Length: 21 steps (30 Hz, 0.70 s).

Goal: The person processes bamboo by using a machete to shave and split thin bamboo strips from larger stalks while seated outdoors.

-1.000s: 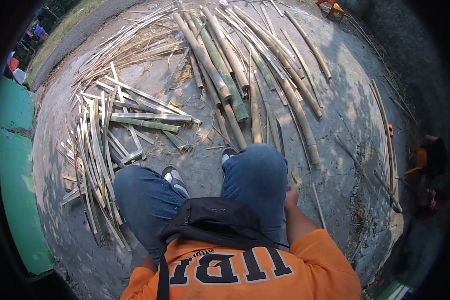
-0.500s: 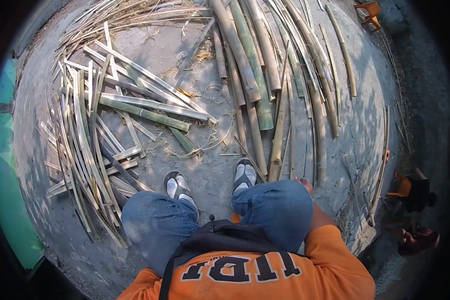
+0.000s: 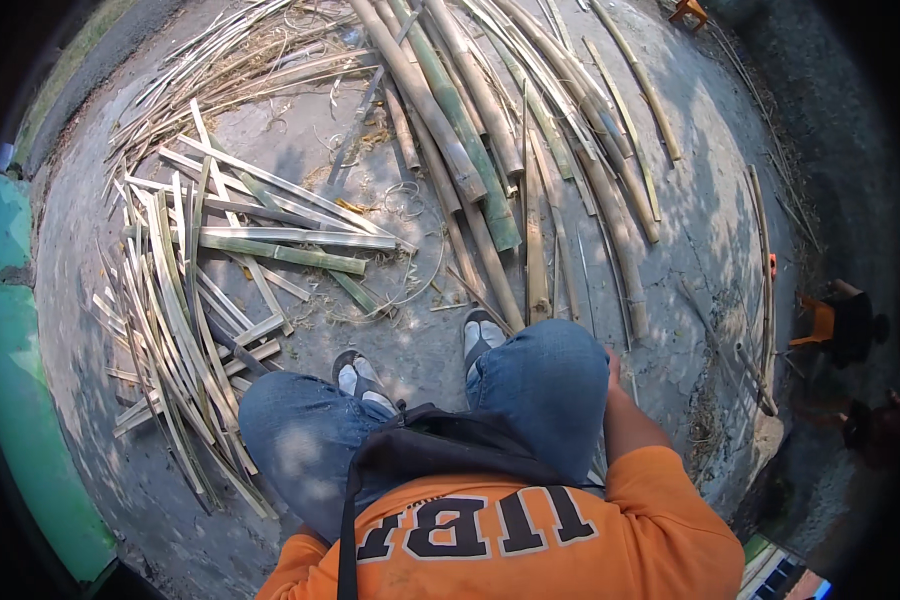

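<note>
I sit with knees bent, in blue jeans and an orange top. Beside the outer edge of my right knee, part of my right hand [image 3: 613, 372] shows; the knee hides most of its fingers, so I cannot tell what it holds. My left hand is out of sight, and only the orange sleeve [image 3: 295, 563] shows at the lower edge. Nearest the right hand are long bamboo poles [image 3: 625, 265] lying on the ground. A pile of split bamboo strips [image 3: 175, 315] lies to the left of my feet, with a green half-round bamboo piece [image 3: 290, 254] across it.
Thin bamboo slivers [image 3: 205, 95] are heaped at the far left. A green wall [image 3: 30, 400] runs along the left side. Over at the right, a person in dark clothes [image 3: 857, 328] is by an orange chair [image 3: 818, 320]. More poles [image 3: 765, 290] lie near there.
My view has shifted, so the bamboo poles appear further left and higher. My right hand remains beside the right knee, with less of its fingers showing.
</note>
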{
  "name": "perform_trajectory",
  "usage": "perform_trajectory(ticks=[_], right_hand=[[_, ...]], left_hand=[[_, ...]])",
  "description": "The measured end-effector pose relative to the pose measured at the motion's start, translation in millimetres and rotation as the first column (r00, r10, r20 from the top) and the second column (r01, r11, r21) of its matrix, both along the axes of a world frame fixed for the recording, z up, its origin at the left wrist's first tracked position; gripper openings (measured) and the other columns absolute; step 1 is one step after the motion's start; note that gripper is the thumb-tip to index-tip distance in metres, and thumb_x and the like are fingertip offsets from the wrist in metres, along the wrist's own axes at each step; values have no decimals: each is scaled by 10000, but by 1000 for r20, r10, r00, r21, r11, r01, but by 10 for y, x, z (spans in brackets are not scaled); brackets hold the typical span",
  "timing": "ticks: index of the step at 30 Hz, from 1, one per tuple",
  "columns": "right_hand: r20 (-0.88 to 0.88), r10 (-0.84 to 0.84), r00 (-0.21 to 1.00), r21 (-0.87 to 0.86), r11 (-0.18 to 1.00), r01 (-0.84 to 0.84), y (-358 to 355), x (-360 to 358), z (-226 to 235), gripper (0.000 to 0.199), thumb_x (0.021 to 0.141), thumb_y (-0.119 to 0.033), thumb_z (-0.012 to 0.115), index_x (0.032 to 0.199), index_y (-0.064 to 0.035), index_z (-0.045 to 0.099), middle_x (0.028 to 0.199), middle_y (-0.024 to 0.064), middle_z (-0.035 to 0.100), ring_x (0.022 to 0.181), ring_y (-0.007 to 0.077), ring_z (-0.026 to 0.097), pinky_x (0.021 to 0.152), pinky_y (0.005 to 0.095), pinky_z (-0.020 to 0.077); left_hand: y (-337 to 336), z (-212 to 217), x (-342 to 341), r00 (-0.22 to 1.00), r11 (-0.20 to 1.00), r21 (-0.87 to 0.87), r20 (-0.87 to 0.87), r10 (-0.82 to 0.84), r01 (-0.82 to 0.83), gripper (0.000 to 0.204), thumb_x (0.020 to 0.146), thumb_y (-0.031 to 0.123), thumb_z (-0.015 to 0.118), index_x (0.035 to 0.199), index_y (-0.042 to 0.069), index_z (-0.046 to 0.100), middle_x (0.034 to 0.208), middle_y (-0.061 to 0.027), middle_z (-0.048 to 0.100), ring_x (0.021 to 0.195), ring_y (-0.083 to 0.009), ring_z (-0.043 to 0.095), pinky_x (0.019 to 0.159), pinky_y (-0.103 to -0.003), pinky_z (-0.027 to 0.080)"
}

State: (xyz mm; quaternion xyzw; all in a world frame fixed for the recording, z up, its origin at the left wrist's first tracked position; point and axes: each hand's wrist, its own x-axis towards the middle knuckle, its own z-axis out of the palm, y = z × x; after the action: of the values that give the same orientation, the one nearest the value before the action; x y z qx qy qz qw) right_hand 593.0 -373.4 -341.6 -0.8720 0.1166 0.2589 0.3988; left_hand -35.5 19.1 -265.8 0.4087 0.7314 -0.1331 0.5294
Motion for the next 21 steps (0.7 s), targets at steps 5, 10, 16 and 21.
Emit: perform_trajectory(ticks=[5, 10, 16, 21], right_hand=[[123, 147, 981, -276, 955, -108, -56, -488, 478, 504, 846, -429, 799, 1122, -9, 764, 1086, 246, 763, 1046, 386, 731, 915, 466, 537], [26, 235, 972, -404, 891, -205, -88, -642, 899, 491, 817, -397, 792, 1114, -12, 726, 1078, 234, 744, 1026, 379, 721, 915, 466, 541], [5, 259, 966, -447, 864, -230, -647, -970, 436, 478, 871, -376, 743, 1218, -52, 686, 1189, 245, 723, 1154, 431, 681, 993, 512, 535], [-150, 247, 957, -450, 845, -289, -911, -1074, 168, 549, 855, -346, 793, 1305, -69, 644, 1263, 236, 702, 1200, 419, 664, 1004, 502, 538]], left_hand=[[23, 197, -166, 1000, 999, 47, 18, -26, 25, 532, 984, 371, 672, 1418, 83, 563, 1151, -89, 680, 1002, -281, 684, 822, -501, 582], [30, 386, -380, 999, 993, 111, 20, -29, 27, 531, 984, 367, 674, 1418, 83, 563, 1152, -89, 681, 1004, -281, 684, 822, -500, 583], [-14, 649, -432, 998, 984, 169, 12, -68, 65, 530, 983, 363, 676, 1418, 82, 562, 1153, -90, 682, 1005, -281, 685, 821, -500, 584], [-51, 856, -445, 997, 977, 197, -6, -79, 79, 530, 982, 359, 678, 1418, 82, 562, 1153, -90, 683, 1006, -281, 685, 820, -500, 584]])
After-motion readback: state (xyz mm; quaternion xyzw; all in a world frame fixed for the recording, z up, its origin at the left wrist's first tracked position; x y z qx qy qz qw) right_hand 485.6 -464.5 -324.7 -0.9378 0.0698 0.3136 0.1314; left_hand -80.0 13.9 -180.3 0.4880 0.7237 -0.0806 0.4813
